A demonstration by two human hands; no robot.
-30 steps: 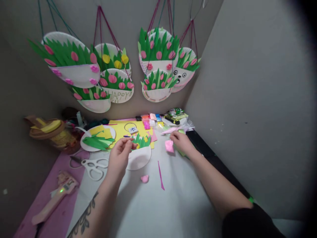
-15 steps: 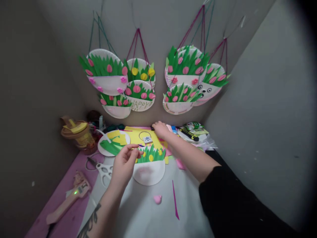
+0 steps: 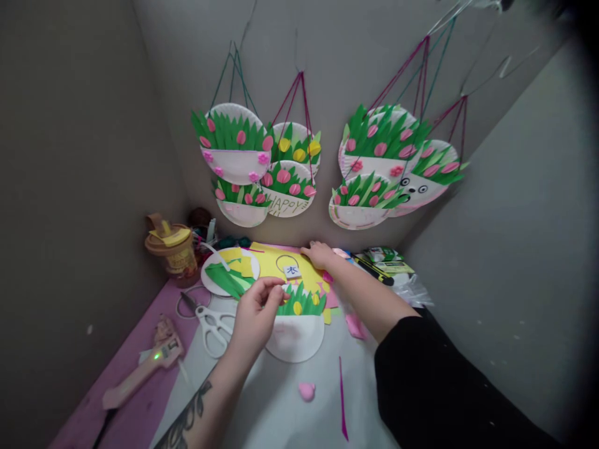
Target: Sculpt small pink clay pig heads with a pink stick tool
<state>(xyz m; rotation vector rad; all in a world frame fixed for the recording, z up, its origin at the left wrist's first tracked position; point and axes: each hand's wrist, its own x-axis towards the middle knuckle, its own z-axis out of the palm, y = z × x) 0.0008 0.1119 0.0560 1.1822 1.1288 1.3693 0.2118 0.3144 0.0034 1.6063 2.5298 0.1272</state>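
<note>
My left hand hovers at the left edge of a white paper-plate pocket with green paper grass and yellow paper flowers. Its thumb and forefinger are pinched together; whatever is between them is too small to make out. At the back of the table, my right hand reaches down to the far edge of a yellow paper sheet, fingers stretched out and partly hidden. A small white card with a dark character lies on that sheet, between my hands.
White-handled scissors and a lit glue gun lie left. A brown cup stands behind them. A pink piece and magenta strip lie in front. A cutter lies right. Decorated plate pockets hang on the wall.
The view has shifted, so everything sits farther right and slightly lower. My right hand still reaches to the back, its fingers now on the sheet's far edge. My left hand stays by the plate.
</note>
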